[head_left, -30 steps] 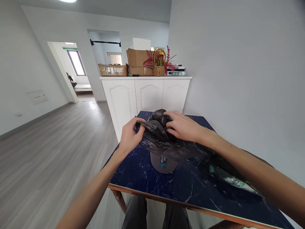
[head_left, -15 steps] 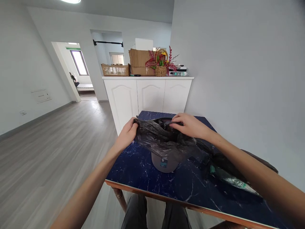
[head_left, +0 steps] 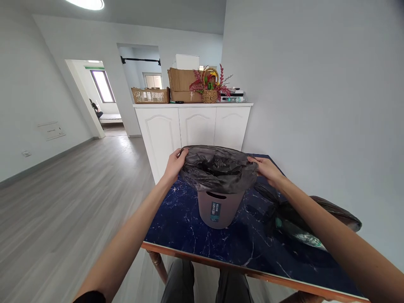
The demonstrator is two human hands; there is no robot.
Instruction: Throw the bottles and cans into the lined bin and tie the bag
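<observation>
A small grey waste bin with a dark label stands on a dark blue marbled table. A black plastic bag lines it, its mouth folded down over the rim. My left hand grips the bag's edge at the bin's left rim. My right hand grips the bag's edge at the right rim. Both hands have fingers curled on the plastic.
A filled, tied black bag lies on the table's right side under my right forearm. Behind the table stands a white cabinet carrying cardboard boxes, a wicker tray and a flower basket. Grey wood floor spreads left. A wall runs close on the right.
Both hands moved apart, spreading the bunched bag open and pulling its edge down over the bin's rim. The bin's upper part, covered before, now shows.
</observation>
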